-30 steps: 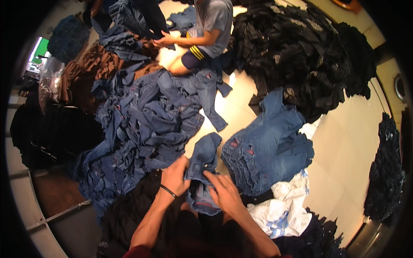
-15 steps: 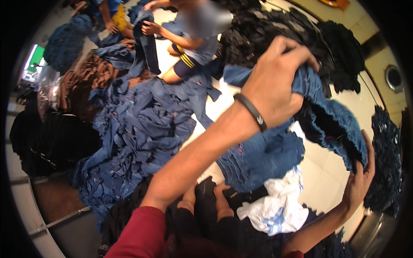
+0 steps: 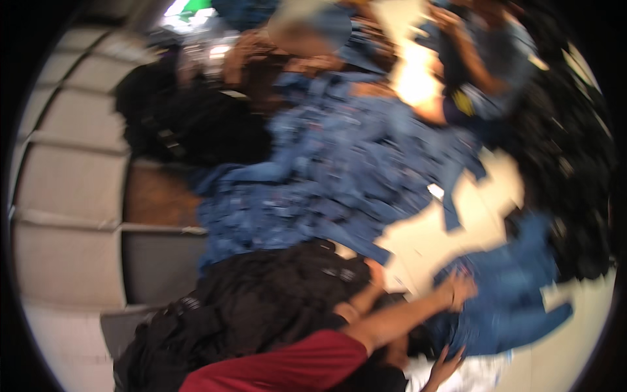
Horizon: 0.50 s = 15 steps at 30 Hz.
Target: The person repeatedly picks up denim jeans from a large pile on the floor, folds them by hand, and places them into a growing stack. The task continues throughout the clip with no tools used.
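Observation:
Blue denim garments [image 3: 516, 294] lie spread on the floor at the right, blurred by motion. My left hand [image 3: 462, 289] rests on their left part; its fingers are smeared, so I cannot tell whether they grip the cloth. Nearer to me, my right hand [image 3: 445, 367] is at the denim's near edge, fingers apart and holding nothing that I can see. White cloth or plastic [image 3: 483, 374] shows partly beneath that edge. Just left of my arms is a heap of black garments [image 3: 274, 294].
A big heap of blue denim [image 3: 346, 170] fills the middle. Black garments are piled at the far left [image 3: 196, 124] and right [image 3: 568, 157]. Another person [image 3: 490, 72] sits beyond the denim. Pale panels [image 3: 72, 176] line the left side.
The denim piece held up between my hands is now down among the denim at the right. Both hands have lowered, and the view has swung left.

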Each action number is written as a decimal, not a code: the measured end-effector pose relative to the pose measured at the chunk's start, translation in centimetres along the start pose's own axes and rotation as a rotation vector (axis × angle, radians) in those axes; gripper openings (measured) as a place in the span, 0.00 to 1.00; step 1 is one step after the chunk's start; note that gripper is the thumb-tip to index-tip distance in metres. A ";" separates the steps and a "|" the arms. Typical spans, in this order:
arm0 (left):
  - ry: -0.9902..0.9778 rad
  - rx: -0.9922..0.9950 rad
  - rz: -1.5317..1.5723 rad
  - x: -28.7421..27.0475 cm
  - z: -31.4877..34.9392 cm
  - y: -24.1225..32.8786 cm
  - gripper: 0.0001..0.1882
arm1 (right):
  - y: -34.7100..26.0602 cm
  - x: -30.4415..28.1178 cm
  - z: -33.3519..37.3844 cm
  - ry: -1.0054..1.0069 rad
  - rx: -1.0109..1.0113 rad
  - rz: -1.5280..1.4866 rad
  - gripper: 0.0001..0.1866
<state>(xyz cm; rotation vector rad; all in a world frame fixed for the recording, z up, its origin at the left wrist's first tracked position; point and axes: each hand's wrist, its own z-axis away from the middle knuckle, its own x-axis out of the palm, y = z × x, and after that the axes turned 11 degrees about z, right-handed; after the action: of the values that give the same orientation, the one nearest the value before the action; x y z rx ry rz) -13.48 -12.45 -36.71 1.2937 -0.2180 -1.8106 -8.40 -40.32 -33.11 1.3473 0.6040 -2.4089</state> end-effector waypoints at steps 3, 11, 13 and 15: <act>0.161 -0.228 0.502 6.7 12.5 -9.1 0.38 | -0.6 9.7 2.5 -0.330 -0.219 -0.007 0.42; -0.132 -1.299 0.490 9.1 43.9 -31.2 0.21 | -4.5 9.7 3.9 -0.727 -0.107 0.161 0.38; 0.263 -1.454 0.627 11.9 47.1 -37.0 0.20 | -5.1 8.5 4.1 -0.541 -0.171 0.332 0.35; 0.208 -1.425 0.816 15.0 47.1 -43.5 0.25 | -6.2 7.9 4.2 -0.394 -0.206 0.460 0.34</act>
<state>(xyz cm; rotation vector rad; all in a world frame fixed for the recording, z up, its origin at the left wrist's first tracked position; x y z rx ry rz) -77.64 -12.65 -51.44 0.2284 0.5258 -0.7066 -18.28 -37.61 -36.63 0.7888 0.3714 -2.0815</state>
